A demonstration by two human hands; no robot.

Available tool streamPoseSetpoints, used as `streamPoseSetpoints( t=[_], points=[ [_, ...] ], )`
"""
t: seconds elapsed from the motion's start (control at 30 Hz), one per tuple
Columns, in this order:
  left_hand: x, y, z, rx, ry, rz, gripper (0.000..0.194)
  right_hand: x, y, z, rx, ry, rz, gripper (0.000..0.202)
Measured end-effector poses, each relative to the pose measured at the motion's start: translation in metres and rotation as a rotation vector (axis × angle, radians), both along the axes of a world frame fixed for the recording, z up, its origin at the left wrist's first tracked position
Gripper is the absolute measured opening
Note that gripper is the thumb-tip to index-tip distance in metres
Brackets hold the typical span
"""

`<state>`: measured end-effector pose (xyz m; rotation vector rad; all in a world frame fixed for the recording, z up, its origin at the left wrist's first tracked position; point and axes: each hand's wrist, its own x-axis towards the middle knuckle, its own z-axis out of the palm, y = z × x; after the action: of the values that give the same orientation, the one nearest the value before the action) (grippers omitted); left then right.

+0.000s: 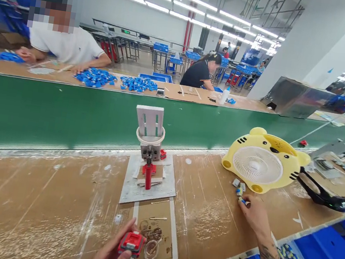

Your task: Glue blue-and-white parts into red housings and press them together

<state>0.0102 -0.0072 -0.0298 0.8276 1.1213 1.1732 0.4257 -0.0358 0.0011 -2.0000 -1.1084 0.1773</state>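
Note:
My left hand (117, 249) grips a small red plastic part (131, 243) with dark edging and a pale piece on top, held above the bench near its front edge. Out to the right, my right hand (254, 213) has its fingertips closed on a small blue-and-yellow part (242, 200). More of these little parts (239, 186) lie just beyond those fingers. Between the hands stands a lever-handled hand press (150, 148) on a pale base plate (131, 190), a red piece beneath its red handle. A small clear cup (151, 250) sits beside the red part, with thin sticks and rings nearby.
A yellow animal-faced fan (258, 159) stands at the right rear of the bench. Below it, blue bins (331, 257) hold many blue-and-yellow parts. A green conveyor belt (65, 109) runs behind; co-workers sit across it by piles of blue parts (94, 77).

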Motion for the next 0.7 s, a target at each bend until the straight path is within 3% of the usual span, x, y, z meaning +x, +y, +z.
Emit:
streamPoseSetpoints(
  t=[0.17,0.27,0.37,0.47,0.7],
  points=[
    [0.018,0.01,0.01,-0.003,-0.045,-0.07,0.067,-0.075,-0.001,-0.016,0.074,0.308,0.182,0.045],
    [0.028,0.019,0.011,0.047,-0.013,-0.189,0.063,-0.134,0.005,-0.01,0.122,0.918,0.419,0.049],
    [0.037,0.022,0.013,0.125,-0.007,-0.243,0.062,-0.176,0.011,0.001,0.122,1.194,0.566,0.045],
    [0.042,0.02,0.019,0.191,-0.044,-0.22,0.059,-0.193,0.016,0.01,0.16,1.108,0.616,0.041],
    [0.038,0.019,0.022,0.173,-0.069,-0.208,0.049,-0.197,0.021,0.027,0.217,0.434,0.733,0.027]
  ],
)
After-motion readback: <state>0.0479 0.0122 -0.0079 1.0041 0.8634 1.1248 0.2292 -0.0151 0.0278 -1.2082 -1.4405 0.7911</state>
